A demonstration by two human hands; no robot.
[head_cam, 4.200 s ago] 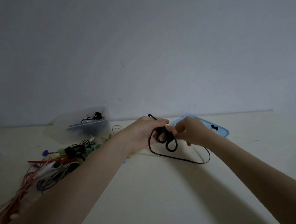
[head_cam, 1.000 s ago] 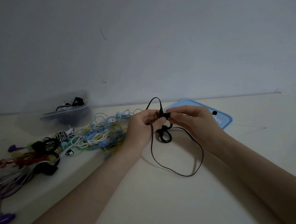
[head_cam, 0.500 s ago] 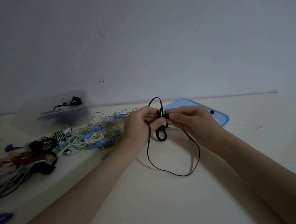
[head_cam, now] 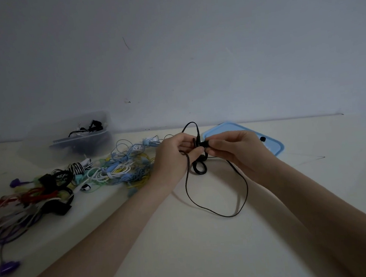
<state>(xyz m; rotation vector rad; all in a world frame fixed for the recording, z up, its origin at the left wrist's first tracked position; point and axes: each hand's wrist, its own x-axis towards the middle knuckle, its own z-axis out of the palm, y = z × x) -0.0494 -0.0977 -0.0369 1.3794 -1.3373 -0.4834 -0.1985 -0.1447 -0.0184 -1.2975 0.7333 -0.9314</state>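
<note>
Left hand [head_cam: 173, 156], right hand [head_cam: 234, 152] still pinch the black cable [head_cam: 229, 216].

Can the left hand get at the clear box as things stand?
Probably not yet: the left hand grips the cable. Otherwise only the low pile of cords lies between it and the box.

The thin black cord [head_cam: 218, 211] at centre looks matt and rubbery; the coloured cables [head_cam: 118, 169] at left have smooth, faintly shiny plastic sheathing. The table [head_cam: 211, 258] is smooth, matt cream, the blue lid [head_cam: 276, 149] at right smooth plastic, the box [head_cam: 65, 136] at upper left cloudy translucent plastic.
</note>
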